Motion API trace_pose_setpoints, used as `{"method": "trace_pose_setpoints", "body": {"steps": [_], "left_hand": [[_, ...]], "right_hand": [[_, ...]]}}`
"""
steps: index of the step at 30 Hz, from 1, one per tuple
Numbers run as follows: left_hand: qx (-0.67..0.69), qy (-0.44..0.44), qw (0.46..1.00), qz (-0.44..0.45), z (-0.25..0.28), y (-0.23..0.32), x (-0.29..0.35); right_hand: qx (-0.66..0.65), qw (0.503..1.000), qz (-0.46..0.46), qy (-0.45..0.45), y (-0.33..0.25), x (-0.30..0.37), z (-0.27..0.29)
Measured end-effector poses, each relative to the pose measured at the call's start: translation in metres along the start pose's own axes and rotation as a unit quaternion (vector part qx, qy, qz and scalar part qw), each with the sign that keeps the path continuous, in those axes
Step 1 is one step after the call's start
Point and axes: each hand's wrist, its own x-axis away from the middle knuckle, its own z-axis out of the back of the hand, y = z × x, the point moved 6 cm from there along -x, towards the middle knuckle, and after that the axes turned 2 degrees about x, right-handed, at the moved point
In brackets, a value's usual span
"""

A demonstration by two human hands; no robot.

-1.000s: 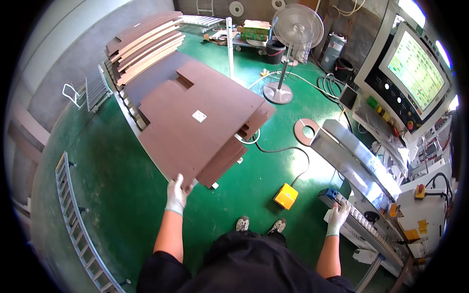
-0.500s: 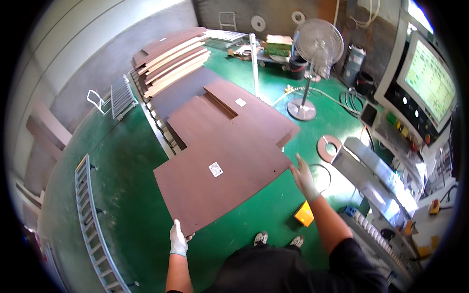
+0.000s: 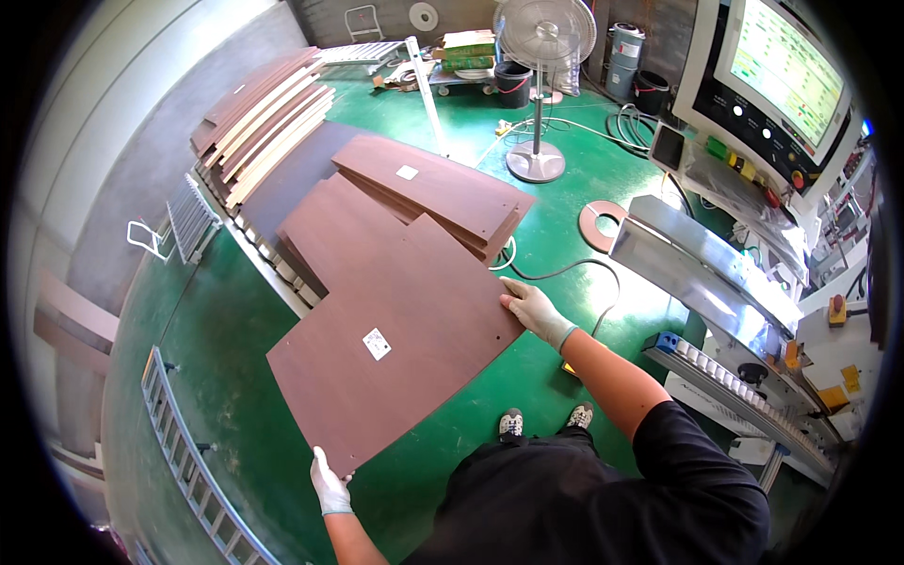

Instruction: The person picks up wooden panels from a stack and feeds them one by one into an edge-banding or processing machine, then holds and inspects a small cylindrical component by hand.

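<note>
The gloved fingers of the left hand (image 3: 330,482) curl around the near corner of a large dark brown panel (image 3: 395,353) at the lower centre of the frame, clamped on its edge. The right hand (image 3: 535,308) lies at the panel's right edge, just right of centre, its fingers slightly spread and pressed against the board rather than wrapped around it. Held between both hands, the panel is lifted off the green floor (image 3: 235,330), its far end over a stack of similar brown panels (image 3: 428,188) in the upper middle. As far as this shows, the board is picked up and in carriage but not yet set down anywhere; the machine's metal infeed rail (image 3: 706,273) at the right carries no board.
</note>
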Motion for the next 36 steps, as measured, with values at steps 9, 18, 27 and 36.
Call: {"method": "trace_pose_setpoints", "body": {"steps": [9,18,27,36], "left_hand": [[-0.008,-0.088,0.988,-0.125,-0.048,0.025,-0.003],[-0.06,-0.249,0.957,-0.138,-0.183,0.021,0.069],[-0.177,-0.379,0.904,-0.09,-0.238,-0.015,0.128],[-0.278,-0.547,0.789,-0.037,-0.27,-0.055,0.219]], "right_hand": [[-0.174,0.972,-0.01,0.161,0.004,0.074,0.067],[-0.222,0.866,-0.094,0.438,0.098,0.218,0.204],[-0.308,0.693,-0.02,0.651,0.188,0.305,0.235],[-0.529,0.81,-0.182,0.179,0.062,0.336,0.031]]}}
